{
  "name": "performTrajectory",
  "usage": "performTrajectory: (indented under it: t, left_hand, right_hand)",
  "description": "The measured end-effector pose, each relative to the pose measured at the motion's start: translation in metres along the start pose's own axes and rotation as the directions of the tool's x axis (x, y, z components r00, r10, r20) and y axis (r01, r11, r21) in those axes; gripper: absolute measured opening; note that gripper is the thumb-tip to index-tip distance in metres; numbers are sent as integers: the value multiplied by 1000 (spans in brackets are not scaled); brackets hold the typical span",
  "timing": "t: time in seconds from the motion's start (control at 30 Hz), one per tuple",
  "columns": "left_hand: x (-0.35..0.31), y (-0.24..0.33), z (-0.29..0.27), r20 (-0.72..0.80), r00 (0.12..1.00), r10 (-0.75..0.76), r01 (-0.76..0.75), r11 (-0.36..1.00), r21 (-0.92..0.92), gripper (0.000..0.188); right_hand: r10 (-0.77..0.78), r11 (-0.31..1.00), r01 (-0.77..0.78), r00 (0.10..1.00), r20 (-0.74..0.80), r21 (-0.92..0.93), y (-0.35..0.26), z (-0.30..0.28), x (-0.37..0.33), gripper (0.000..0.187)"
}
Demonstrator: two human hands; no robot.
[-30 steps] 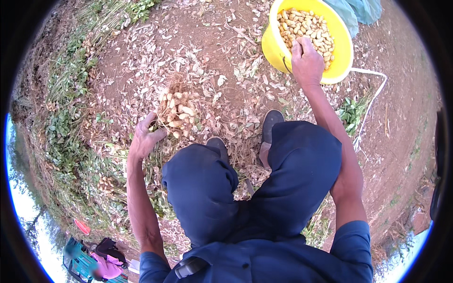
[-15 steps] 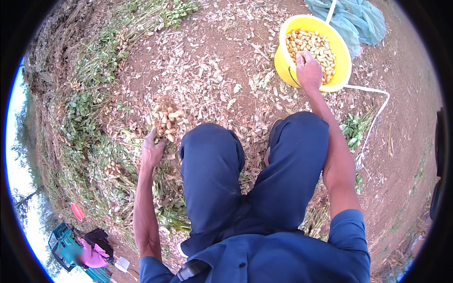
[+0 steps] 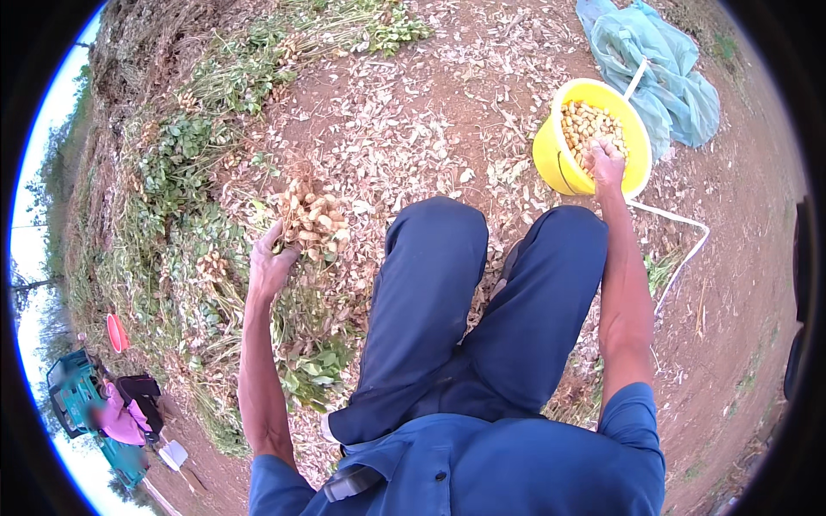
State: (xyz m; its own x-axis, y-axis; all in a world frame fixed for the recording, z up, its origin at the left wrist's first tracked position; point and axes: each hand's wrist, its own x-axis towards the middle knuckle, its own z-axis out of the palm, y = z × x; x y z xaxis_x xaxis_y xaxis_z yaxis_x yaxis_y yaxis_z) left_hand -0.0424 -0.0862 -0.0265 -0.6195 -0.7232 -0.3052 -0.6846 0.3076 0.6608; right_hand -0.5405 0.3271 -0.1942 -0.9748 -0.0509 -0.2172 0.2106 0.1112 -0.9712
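Note:
My left hand (image 3: 273, 258) is closed round the stems of a pulled peanut plant. Its cluster of pale peanuts (image 3: 317, 222), with thin roots on it, hangs just beyond my fingers, to the left of my knees. On the right, my right hand (image 3: 607, 165) reaches over the near rim of a yellow bucket (image 3: 555, 162). Its fingers are curled closed, and what they hold, if anything, is hidden. Loose peanuts (image 3: 585, 123) lie in the bucket below and beyond that hand.
A bluish-green sheet or sack (image 3: 684, 73) lies crumpled behind the bucket. Peanut plants (image 3: 176, 163) with leaves and pods are heaped along the left. Dry leaf litter (image 3: 404, 138) covers the soil ahead. At the far left, a person in pink (image 3: 122, 420) is near a red basin (image 3: 117, 333).
The whole view has shifted, with the bucket lower and farther right. The peanut cluster in my left hand shows fuller and more spread out. My right hand stays over the bucket.

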Motion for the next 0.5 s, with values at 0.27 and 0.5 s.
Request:
performTrajectory:
  t: [0.27, 0.5]
  left_hand:
    - [-32, -27, -26, 36, 996, 78, -52, 886, -460, 55]
    - [-35, -57, -37, 69, 987, 145, -12, 499, -866, 54]
  right_hand:
    - [1, 999, -1, 1000, -10, -41, -70, -4, -34, 13]
    - [-89, 995, 84, 990, 105, 55, -128, 10, -52, 10]
